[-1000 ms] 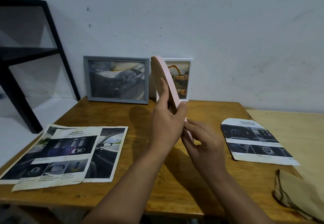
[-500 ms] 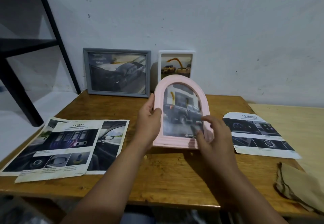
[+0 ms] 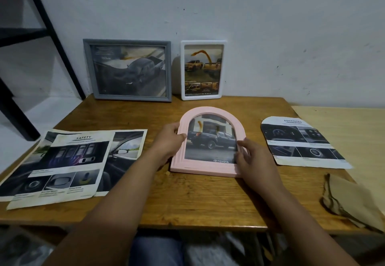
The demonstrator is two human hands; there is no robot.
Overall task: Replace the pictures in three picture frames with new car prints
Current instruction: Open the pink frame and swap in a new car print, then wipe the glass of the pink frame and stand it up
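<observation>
A pink arched picture frame (image 3: 210, 113) with a grey pickup print faces me, leaning back with its bottom edge on the wooden table (image 3: 187, 199). My left hand (image 3: 168, 142) grips its left side, thumb on the front. My right hand (image 3: 253, 159) holds its right side, fingers on the front near the lower right corner. A grey frame (image 3: 127, 42) and a white frame (image 3: 203, 42), both holding truck prints, lean against the wall at the back.
Overlapping car brochure sheets (image 3: 68, 161) lie at the left of the table. An arch-cut car print (image 3: 302, 142) lies at the right. A tan cloth (image 3: 352, 201) sits at the front right edge. A black shelf leg (image 3: 52, 34) stands at the left.
The pink frame has been turned from edge-on to front-facing and lowered toward the table. Both hands came down with it.
</observation>
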